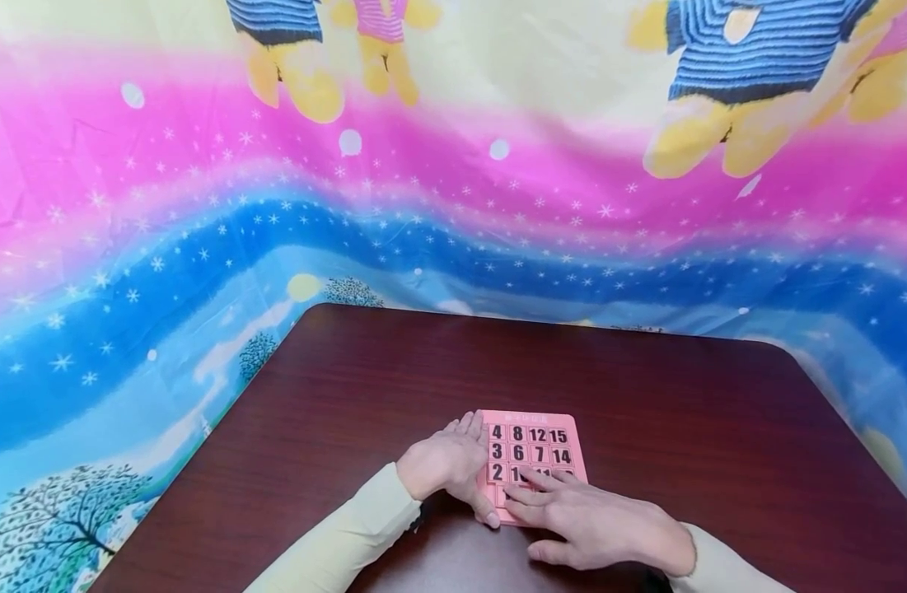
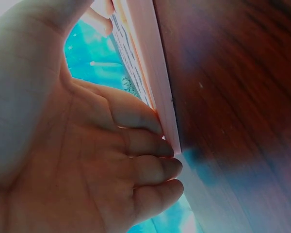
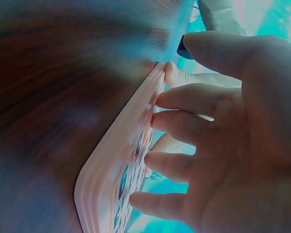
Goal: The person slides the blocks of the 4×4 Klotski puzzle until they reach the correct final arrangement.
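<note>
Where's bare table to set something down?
The dark brown wooden table is bare between the flat pink rectangular number board and the far edge, left of the bare left hand, and right of the board's far rows. Crowded: the board's near rows, under the bare right hand.

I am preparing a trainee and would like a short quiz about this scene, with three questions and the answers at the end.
1. Multiple choice: which colour is the number board on the table? A) blue B) pink C) green
2. True or false: in the head view, the 6 tile is directly below the 8 tile.
3. Fill in: in the head view, the ____ hand hides part of the third tile row.

Key: 1. B, pink. 2. True. 3. right hand.
</note>
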Demonstrator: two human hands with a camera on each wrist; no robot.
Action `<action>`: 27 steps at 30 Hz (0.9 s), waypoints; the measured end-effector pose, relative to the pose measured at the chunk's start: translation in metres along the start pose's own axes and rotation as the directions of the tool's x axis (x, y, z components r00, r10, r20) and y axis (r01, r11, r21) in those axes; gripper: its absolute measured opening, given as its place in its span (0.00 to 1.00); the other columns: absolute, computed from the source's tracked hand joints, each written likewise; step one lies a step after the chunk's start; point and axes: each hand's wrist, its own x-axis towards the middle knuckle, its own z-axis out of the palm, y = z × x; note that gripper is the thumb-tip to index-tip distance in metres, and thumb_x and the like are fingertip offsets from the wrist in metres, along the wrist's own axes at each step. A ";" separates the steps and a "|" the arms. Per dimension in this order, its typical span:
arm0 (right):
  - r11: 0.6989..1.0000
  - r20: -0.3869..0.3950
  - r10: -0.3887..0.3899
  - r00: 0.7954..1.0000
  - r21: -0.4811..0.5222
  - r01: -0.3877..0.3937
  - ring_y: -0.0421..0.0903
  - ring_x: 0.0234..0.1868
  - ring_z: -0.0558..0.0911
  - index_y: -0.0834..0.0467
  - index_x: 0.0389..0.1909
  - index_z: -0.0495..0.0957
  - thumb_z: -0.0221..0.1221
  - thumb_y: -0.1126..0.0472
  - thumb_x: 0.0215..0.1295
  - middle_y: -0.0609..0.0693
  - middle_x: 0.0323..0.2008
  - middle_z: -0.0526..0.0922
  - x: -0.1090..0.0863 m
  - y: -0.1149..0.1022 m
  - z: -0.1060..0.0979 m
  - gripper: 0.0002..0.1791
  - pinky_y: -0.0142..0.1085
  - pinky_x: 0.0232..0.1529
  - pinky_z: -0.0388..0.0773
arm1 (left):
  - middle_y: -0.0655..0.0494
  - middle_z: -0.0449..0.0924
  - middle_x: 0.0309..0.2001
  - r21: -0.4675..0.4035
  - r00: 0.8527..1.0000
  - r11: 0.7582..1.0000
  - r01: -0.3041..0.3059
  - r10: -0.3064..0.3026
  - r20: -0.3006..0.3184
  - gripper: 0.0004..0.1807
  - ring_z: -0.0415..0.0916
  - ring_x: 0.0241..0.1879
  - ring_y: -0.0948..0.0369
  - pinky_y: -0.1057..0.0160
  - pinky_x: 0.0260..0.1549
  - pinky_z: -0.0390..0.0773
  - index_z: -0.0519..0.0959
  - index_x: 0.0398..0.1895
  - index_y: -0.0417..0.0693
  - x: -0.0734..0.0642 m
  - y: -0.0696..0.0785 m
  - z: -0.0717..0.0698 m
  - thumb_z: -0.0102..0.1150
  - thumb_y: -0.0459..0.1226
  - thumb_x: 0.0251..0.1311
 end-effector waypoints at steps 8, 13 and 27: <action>0.999 -0.037 -0.051 0.998 -0.018 0.051 0.59 0.73 0.64 0.44 0.73 0.63 0.47 0.42 0.74 0.46 0.72 0.67 0.003 0.002 0.002 0.29 0.58 0.65 0.69 | 0.41 0.46 0.78 0.005 1.000 1.000 -0.010 0.010 -0.015 0.74 0.46 0.78 0.50 0.57 0.76 0.53 0.53 0.76 0.38 0.000 0.000 -0.001 0.68 0.74 0.31; 0.999 -0.046 -0.051 0.998 -0.012 0.051 0.59 0.73 0.63 0.43 0.73 0.63 0.48 0.43 0.74 0.46 0.72 0.66 0.005 0.000 0.002 0.29 0.60 0.64 0.69 | 0.42 0.47 0.78 0.006 1.000 1.000 -0.014 0.014 -0.011 0.74 0.46 0.78 0.50 0.57 0.76 0.53 0.52 0.76 0.38 -0.001 0.000 -0.001 0.67 0.75 0.31; 0.998 -0.021 0.055 0.998 0.037 -0.054 0.60 0.72 0.65 0.48 0.70 0.69 0.51 0.41 0.72 0.47 0.69 0.72 -0.008 0.005 -0.006 0.30 0.64 0.64 0.65 | 0.42 0.46 0.79 -0.015 1.000 1.000 0.010 -0.010 0.000 0.74 0.45 0.78 0.51 0.58 0.76 0.53 0.53 0.76 0.39 0.000 0.001 -0.001 0.69 0.74 0.30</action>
